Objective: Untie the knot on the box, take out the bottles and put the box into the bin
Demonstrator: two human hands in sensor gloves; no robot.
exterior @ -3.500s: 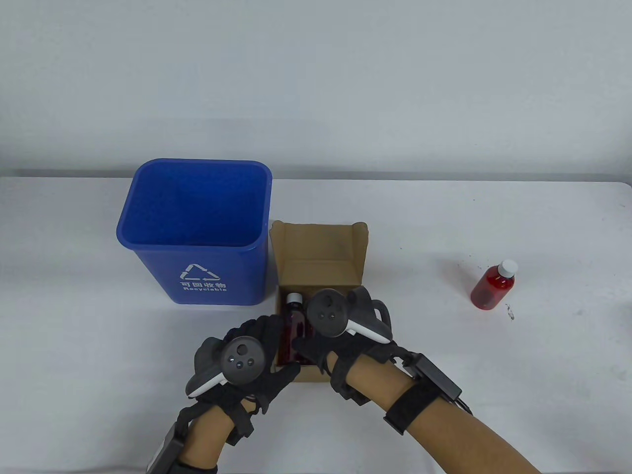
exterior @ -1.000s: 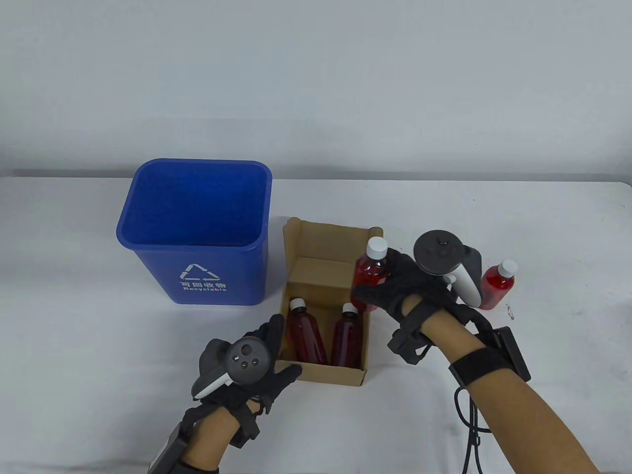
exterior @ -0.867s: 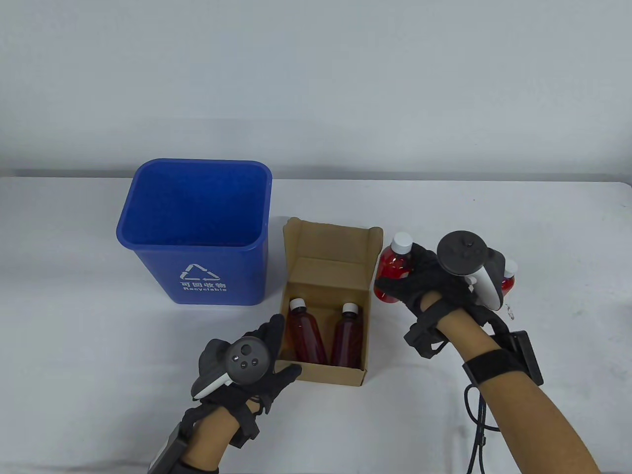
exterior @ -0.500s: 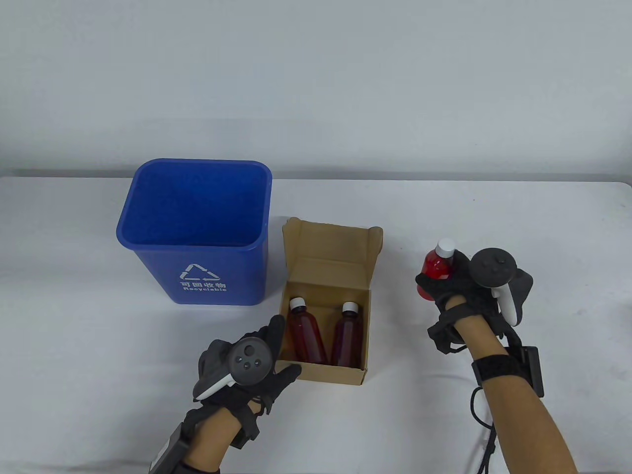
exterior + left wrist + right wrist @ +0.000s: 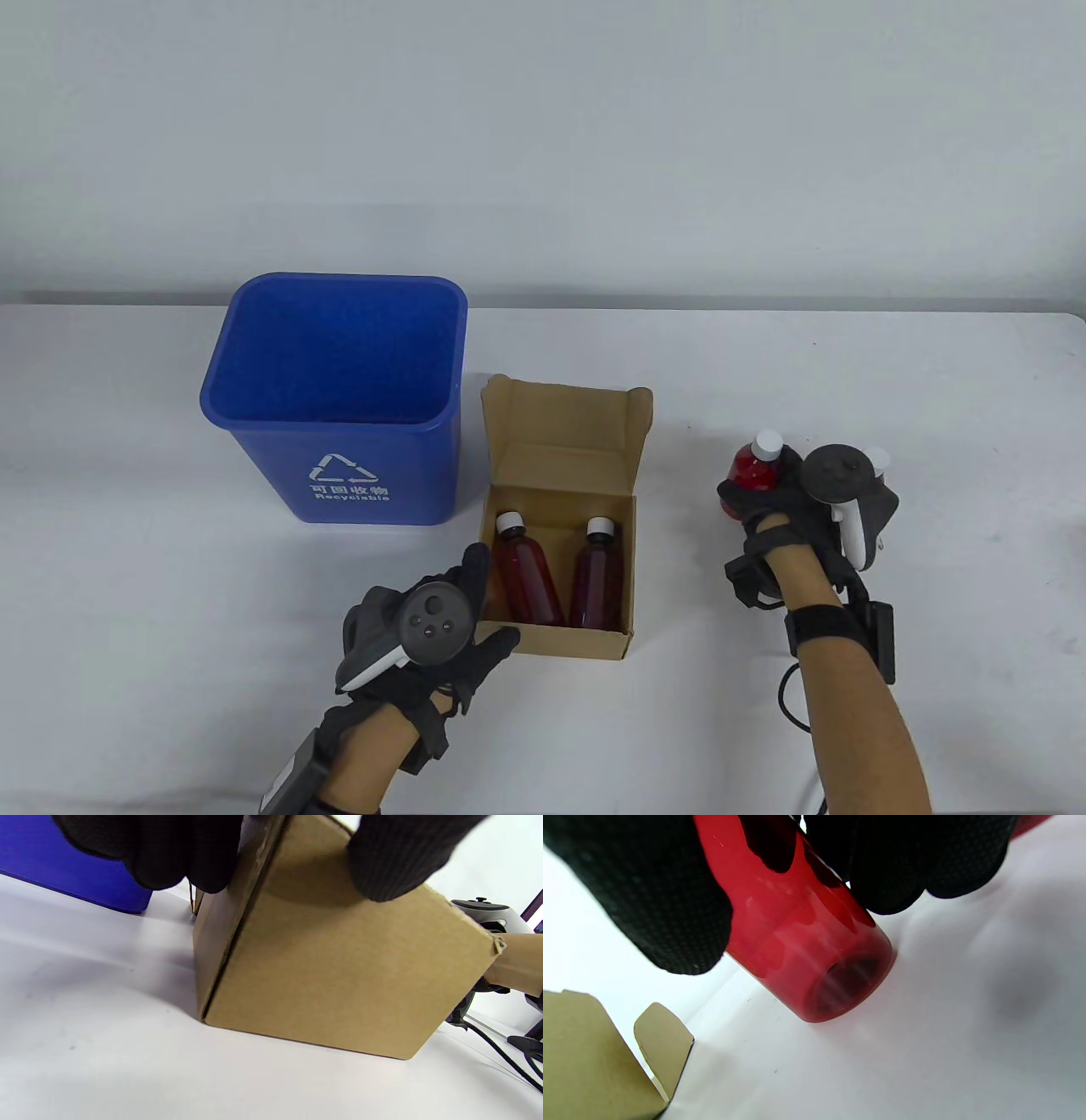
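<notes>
Meanwhile right hand (image 5: 793, 501) grips smooth cylindrical red bottle (image 5: 801, 942).

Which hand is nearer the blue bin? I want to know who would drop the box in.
Left. The left hand grips the cardboard box right beside the blue bin. The right hand holds a red bottle on the box's far side.

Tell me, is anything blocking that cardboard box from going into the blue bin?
Yes: two bottles lie inside the box, so they must come out first. The bin stands open right beside it, with nothing visible between them.
</notes>
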